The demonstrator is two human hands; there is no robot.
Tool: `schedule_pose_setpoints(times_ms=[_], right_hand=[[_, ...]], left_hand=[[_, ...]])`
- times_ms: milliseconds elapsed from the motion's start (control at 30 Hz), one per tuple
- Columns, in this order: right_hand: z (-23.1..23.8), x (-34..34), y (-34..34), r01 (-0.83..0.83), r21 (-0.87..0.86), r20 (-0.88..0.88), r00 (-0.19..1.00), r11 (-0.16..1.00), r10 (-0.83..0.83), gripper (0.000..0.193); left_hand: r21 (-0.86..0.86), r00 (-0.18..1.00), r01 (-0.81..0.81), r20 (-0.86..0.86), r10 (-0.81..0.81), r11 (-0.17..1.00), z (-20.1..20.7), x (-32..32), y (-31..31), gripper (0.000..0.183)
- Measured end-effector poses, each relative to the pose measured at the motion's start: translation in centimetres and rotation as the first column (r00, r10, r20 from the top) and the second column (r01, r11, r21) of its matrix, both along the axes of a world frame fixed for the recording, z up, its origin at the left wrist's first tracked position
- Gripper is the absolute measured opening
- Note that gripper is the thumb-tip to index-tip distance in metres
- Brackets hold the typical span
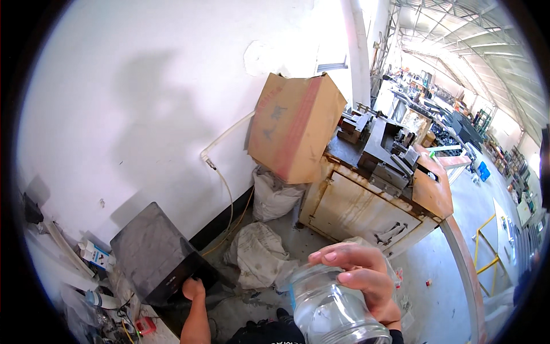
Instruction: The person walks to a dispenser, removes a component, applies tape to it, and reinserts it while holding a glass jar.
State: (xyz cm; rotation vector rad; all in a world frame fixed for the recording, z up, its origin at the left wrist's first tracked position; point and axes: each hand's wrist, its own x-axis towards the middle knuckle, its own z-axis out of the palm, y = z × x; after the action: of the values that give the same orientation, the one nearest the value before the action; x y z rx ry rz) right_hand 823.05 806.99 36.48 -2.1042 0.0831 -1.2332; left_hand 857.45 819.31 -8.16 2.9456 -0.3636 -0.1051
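Note:
My right hand point(366, 275) grips a clear see-through jar point(329, 309) in front of my body, its wide round mouth toward the lower edge. The fingers bend over its side, and the jar looks tilted. On the left, my left hand point(193, 288) is closed against the dark front of a box-shaped grey and black appliance point(154, 252) by the wall. Whatever lies within those fingers is hidden in shadow.
A worn cardboard box point(295, 129) sits above a white sack point(275, 195), with another sack point(258, 255) on the floor. A rusty metal cabinet point(358, 203) bears metal parts. A white cable point(229, 135) hangs along the wall. Bottles and clutter crowd the lower left.

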Motion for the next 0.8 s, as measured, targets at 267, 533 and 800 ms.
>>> schedule_pose_setpoints(times_ms=[267, 533, 800], right_hand=[[0.6, 0.7, 0.3, 0.045, -0.044, 0.092, 0.995, 0.998, -0.041, 0.047], [2.2, 0.1, 2.4, 0.18, -0.018, 0.108, 0.978, 0.984, -0.177, 0.048], [1.7, 1.4, 2.0, 0.224, -0.103, 0.197, 0.96, 0.969, -0.201, 0.046]], left_hand=[[-0.024, 1.0, -0.024, -0.008, 0.024, 0.999, 0.3, -0.2, -0.1, 0.029], [-0.051, 0.999, 0.049, 0.0, -0.049, 0.998, 0.1, -0.7, -2.0, 0.029], [0.0, 1.0, -0.003, -0.025, 0.003, 1.0, -0.9, 0.5, 0.3, 0.034]])
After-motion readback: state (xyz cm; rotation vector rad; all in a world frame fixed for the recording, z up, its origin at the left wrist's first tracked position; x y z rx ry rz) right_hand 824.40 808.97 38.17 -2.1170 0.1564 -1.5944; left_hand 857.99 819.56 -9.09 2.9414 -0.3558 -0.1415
